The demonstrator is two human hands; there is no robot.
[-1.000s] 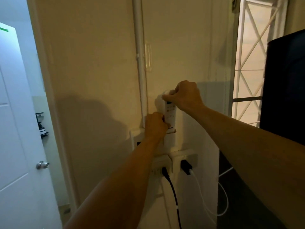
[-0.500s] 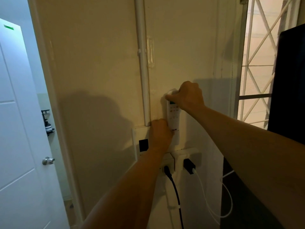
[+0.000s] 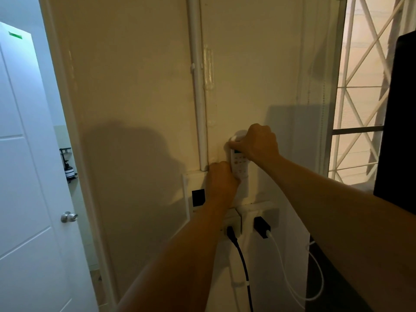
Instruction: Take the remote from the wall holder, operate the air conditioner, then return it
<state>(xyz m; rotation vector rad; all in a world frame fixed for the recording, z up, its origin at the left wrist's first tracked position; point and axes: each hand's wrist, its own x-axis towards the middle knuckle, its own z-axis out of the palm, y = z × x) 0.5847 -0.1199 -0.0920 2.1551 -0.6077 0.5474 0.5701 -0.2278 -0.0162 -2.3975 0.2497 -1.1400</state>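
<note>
White plastic, the air-conditioner remote (image 3: 239, 164) stands upright against the cream wall (image 3: 139, 91), just right of the vertical conduit pipe (image 3: 199, 86) and above the power sockets (image 3: 258, 218). The right hand (image 3: 258, 144) is closed over its top end, fingers (image 3: 235, 144) curled round the upper edge above the small display. The left hand (image 3: 222, 180) is closed low down at the remote's left side, knuckles toward the camera; it covers the wall holder, so I cannot tell whether it grips the remote's foot or steadies the bracket itself.

Whether the remote is coming out or going back cannot be read from this view; its lower end is hidden, so how deep it sits is probably a matter of feel.

Several things could go wrong here. A tilted remote may jam in the holder, and forcing it could pull the bracket off the wall. A slip would drop the remote onto the black plug (image 3: 231, 235) and the charger with its white cable (image 3: 262, 227) directly below, perhaps knocking one loose. Fingers wrapped over the button face could also press a key by accident and change the setting.
</note>
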